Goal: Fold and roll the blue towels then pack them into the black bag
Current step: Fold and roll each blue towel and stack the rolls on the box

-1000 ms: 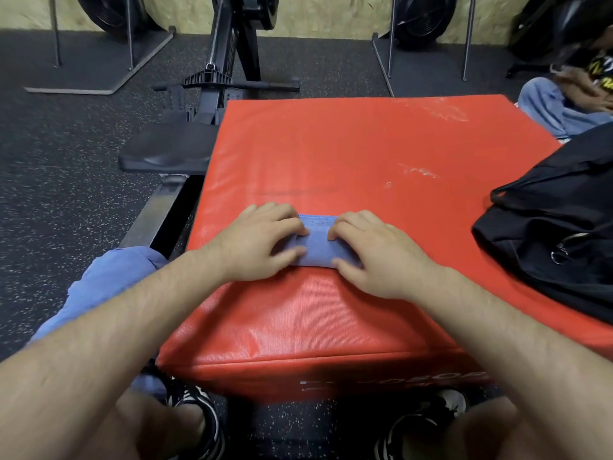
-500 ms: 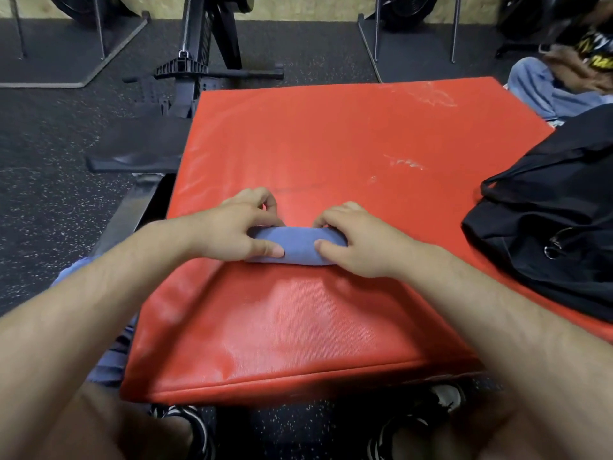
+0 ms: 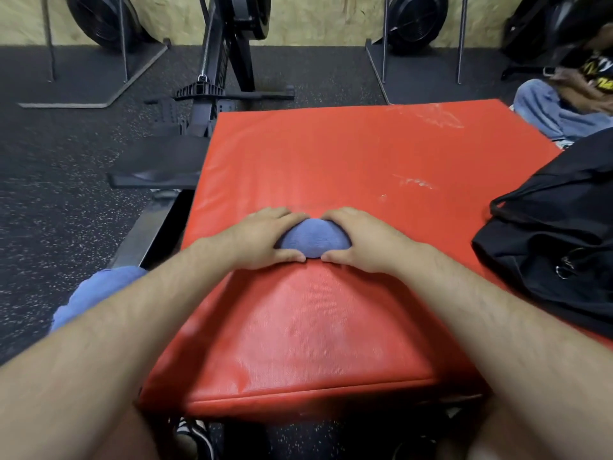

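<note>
Two hands, left hand (image 3: 262, 240) and right hand (image 3: 361, 242), curl around a rolled blue towel (image 3: 313, 239), gripping it from each end on a red mat (image 3: 331, 154). To the right on the mat lies a black bag (image 3: 557, 234). More blue cloth (image 3: 96, 293) sits lower left.

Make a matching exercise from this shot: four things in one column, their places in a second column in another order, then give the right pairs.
Things:
1. blue towel
2. black bag
3. red mat
4. rowing machine

Places:
A. on the floor past the mat's far left corner
B. rolled up, gripped between the left hand and the right hand
C. lying on the mat's right side
D. under the towel and the bag

Pairs: 1-B, 2-C, 3-D, 4-A.
</note>
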